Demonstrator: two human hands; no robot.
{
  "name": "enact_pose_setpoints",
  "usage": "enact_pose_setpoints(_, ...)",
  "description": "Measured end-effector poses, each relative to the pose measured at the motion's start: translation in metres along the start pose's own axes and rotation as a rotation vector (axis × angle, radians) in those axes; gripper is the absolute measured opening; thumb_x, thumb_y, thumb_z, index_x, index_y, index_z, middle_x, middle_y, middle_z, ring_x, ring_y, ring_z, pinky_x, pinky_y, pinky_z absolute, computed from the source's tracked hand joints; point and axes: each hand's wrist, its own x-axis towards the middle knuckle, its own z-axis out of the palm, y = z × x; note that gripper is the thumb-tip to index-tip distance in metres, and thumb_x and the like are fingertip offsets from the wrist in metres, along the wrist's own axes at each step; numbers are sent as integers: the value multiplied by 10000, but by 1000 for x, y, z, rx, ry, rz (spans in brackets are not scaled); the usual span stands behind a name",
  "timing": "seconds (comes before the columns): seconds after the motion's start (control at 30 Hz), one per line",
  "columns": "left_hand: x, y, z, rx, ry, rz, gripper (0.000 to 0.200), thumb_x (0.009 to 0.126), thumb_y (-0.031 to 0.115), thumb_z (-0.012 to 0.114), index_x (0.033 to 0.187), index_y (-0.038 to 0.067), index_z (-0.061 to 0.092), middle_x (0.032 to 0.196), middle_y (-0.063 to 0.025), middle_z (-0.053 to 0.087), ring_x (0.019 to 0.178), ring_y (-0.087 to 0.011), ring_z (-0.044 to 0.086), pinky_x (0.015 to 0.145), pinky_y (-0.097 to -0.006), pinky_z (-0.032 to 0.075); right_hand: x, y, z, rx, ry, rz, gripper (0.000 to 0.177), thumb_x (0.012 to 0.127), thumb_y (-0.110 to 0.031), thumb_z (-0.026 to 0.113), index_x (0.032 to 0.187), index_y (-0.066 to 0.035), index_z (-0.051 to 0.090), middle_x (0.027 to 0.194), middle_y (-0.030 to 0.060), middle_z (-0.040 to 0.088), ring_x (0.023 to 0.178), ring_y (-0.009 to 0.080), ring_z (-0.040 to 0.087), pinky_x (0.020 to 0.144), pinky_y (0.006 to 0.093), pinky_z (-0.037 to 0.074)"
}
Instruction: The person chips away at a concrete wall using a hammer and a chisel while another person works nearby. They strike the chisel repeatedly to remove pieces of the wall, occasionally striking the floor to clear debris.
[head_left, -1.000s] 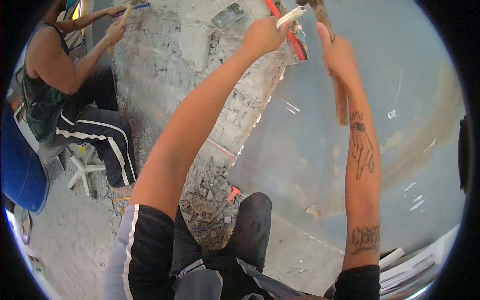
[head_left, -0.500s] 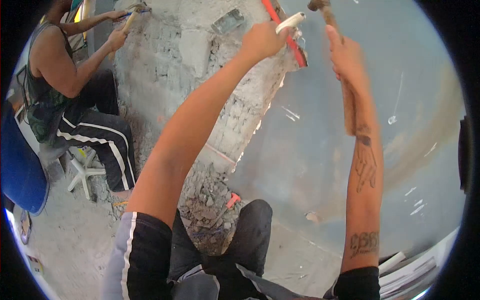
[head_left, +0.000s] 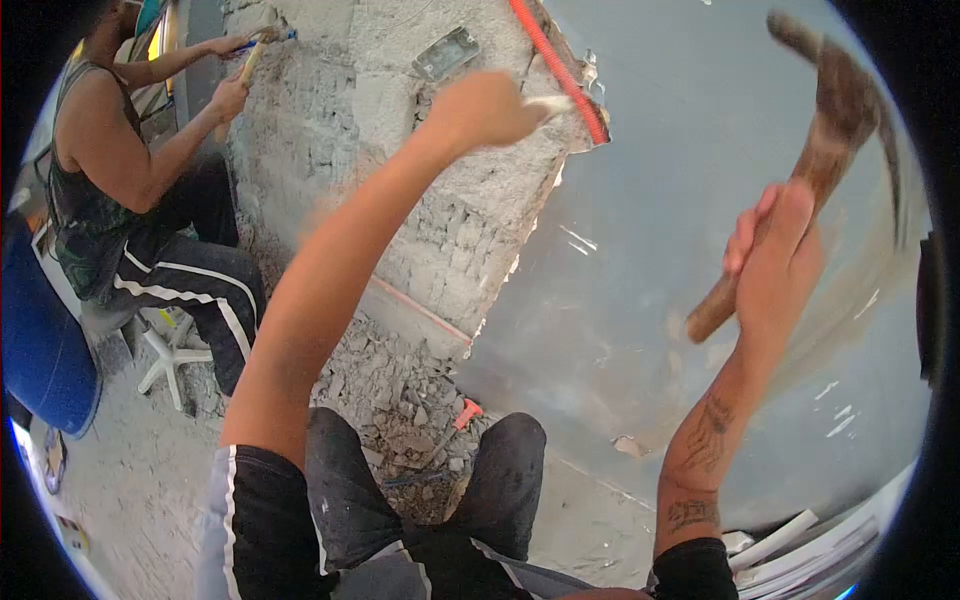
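Note:
My left hand (head_left: 485, 110) is closed around a pale chisel (head_left: 548, 104), held against the broken edge of the wall covering beside a red corrugated conduit (head_left: 550, 50). Its far end is blurred and partly hidden by my fist. Raised to the right, my right hand (head_left: 785, 240) grips the wooden handle of a hammer (head_left: 825, 150), whose head points up and away from the chisel. Rough grey masonry (head_left: 430, 220) lies exposed left of the edge; smooth grey-blue wall (head_left: 640, 260) continues to the right.
A co-worker (head_left: 110, 170) sits at left, working the wall with a hammer (head_left: 250, 70) and a blue tool (head_left: 262, 42). An electrical box (head_left: 446, 53) is set in the masonry. Rubble (head_left: 400, 400) and an orange-headed tool (head_left: 466, 412) lie between my knees.
My right hand has swung the hammer outward to the right and lower in view. My left hand has shifted down and left, with the chisel tilting flatter.

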Motion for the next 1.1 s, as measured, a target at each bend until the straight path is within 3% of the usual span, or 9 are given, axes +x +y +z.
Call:
enact_pose_setpoints(0.1, -84, -55, 39, -146, 115, -131, 521, 895, 481, 543, 818, -17, 676, 821, -244, 653, 787, -429, 634, 690, -497, 494, -45, 35, -8, 33, -91, 160, 495, 1001, -494, 366, 760, -73, 460, 537, 0, 410, 450, 94, 408, 434, 254, 323)
enact_pose_setpoints(0.2, -176, -119, 94, -180, -31, -253, 498, 893, 465, 551, 854, -16, 673, 849, -244, 661, 795, -429, 633, 701, -500, 489, -114, 109, -9, 172, -318, 284, 485, 1009, -472, 378, 745, -86, 505, 521, -8, 476, 440, 76, 452, 408, 241, 342)
enact_pose_setpoints(0.33, -301, -187, 172, -58, -255, -421, 460, 830, 475, 631, 888, 21, 679, 796, -230, 656, 789, -408, 643, 708, -490, 501, -211, 170, 27, 271, -566, 910, 463, 969, -450, 529, 678, -93, 481, 491, 1, 465, 396, 99, 470, 387, 257, 383)
enact_pose_setpoints(0.47, -389, -213, 215, -34, -367, -539, 404, 787, 432, 690, 867, 36, 670, 753, -186, 663, 719, -378, 656, 659, -486, 515, -280, 218, 46, 230, -800, 1163, 394, 906, -399, 655, 730, -94, 478, 521, 2, 474, 394, 107, 472, 378, 263, 392)
enact_pose_setpoints(0.57, -399, -216, 204, 46, -567, -375, 411, 787, 430, 704, 932, 48, 666, 770, -190, 664, 729, -383, 650, 674, -484, 510, -319, 252, 55, 98, -906, 1322, 366, 880, -377, 695, 781, -104, 472, 545, -8, 462, 398, 101, 458, 373, 261, 393)
enact_pose_setpoints(0.7, -381, -213, 194, -74, -417, -436, 359, 776, 370, 712, 894, 36, 657, 737, -191, 656, 712, -372, 656, 664, -481, 515, -330, 255, 69, 55, -932, 1510, 376, 877, -365, 702, 768, -125, 435, 565, -30, 428, 399, 95, 421, 361, 262, 367)
enact_pose_setpoints(0.9, -391, -221, 172, -81, -545, -502, 355, 777, 335, 728, 910, 20, 632, 745, -204, 654, 729, -388, 650, 657, -478, 505, -325, 246, 85, 8, -974, 1551, 385, 889, -398, 682, 766, -138, 427, 558, -34, 429, 406, 80, 418, 364, 248, 346)
enact_pose_setpoints(0.97, -394, -224, 172, -77, -486, -545, 348, 762, 299, 743, 901, 8, 611, 727, -203, 644, 708, -408, 633, 642, -503, 486, -325, 252, 91, -108, -1082, 1479, 401, 873, -436, 691, 777, -133, 445, 572, -30, 448, 418, 75, 433, 372, 241, 357)
enact_pose_setpoints(1.1, -390, -219, 163, -56, -473, -527, 342, 781, 304, 736, 900, 15, 597, 710, -213, 638, 696, -421, 638, 643, -495, 493, -321, 248, 106, -150, -1063, 1513, 424, 855, -469, 699, 783, -129, 455, 576, -26, 457, 419, 73, 437, 370, 239, 364)
